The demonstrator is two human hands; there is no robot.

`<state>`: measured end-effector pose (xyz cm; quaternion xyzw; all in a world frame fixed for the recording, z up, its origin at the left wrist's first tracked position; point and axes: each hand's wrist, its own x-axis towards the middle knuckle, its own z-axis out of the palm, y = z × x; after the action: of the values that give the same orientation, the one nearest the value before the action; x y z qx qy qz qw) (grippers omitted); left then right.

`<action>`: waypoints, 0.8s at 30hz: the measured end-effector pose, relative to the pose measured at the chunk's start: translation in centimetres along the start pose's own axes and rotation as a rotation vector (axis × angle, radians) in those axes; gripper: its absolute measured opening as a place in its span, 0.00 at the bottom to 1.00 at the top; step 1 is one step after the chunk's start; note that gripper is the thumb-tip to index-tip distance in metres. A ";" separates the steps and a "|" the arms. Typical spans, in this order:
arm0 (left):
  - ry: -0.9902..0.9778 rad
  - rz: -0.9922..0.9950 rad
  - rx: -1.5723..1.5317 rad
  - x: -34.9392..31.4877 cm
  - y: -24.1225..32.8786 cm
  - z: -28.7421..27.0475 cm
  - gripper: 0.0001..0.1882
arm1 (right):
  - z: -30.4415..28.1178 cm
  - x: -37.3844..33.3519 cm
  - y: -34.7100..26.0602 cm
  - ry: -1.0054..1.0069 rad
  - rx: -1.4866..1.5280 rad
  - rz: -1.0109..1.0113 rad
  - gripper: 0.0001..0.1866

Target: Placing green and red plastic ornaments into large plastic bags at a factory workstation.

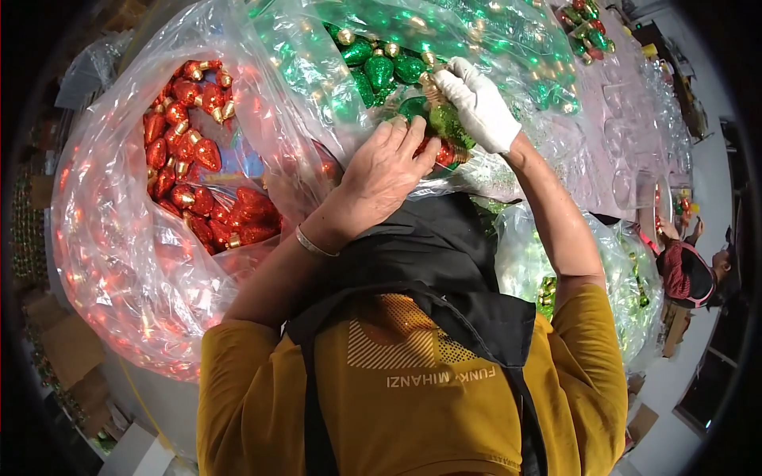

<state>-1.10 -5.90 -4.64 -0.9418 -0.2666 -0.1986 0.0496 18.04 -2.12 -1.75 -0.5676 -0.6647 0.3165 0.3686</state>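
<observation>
My right hand (482,105), in a white glove, pinches the gold cap end of a light-green glitter bulb ornament (448,124). My left hand (387,170), bare, curls its fingers round ornaments just beside it. A dark-green bulb ornament (413,108) shows at its fingertips, and a red bulb ornament (446,154) lies under the light-green one. How many pieces the left fingers grip is hidden. Right beyond both hands, green glitter bulb ornaments (379,71) with gold caps fill the mouth of a clear plastic bag (305,79).
On the left, a large clear bag (103,262) gapes over red bulb ornaments (208,155). Another bag (520,254) with light-green ornaments stands by my right elbow. Clear plastic packaging (627,143) covers the table at right. Mixed ornaments (587,32) lie far right; another person (689,274) is beyond.
</observation>
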 end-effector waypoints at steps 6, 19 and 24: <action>-0.104 -0.011 0.037 1.3 -0.1 -0.6 0.21 | -0.7 -0.4 0.3 0.073 -0.099 0.192 0.17; -0.057 0.019 0.047 1.3 0.6 0.4 0.19 | 0.0 -2.9 -0.9 0.125 -0.529 0.039 0.13; -0.040 0.020 0.030 1.0 0.3 0.4 0.18 | 0.3 -3.1 0.0 0.235 -0.941 -0.265 0.17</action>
<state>-0.01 -5.64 -4.61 -0.9474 -0.2611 -0.1750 0.0602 18.00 -5.22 -2.33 -0.6147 -0.7557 -0.1333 0.1822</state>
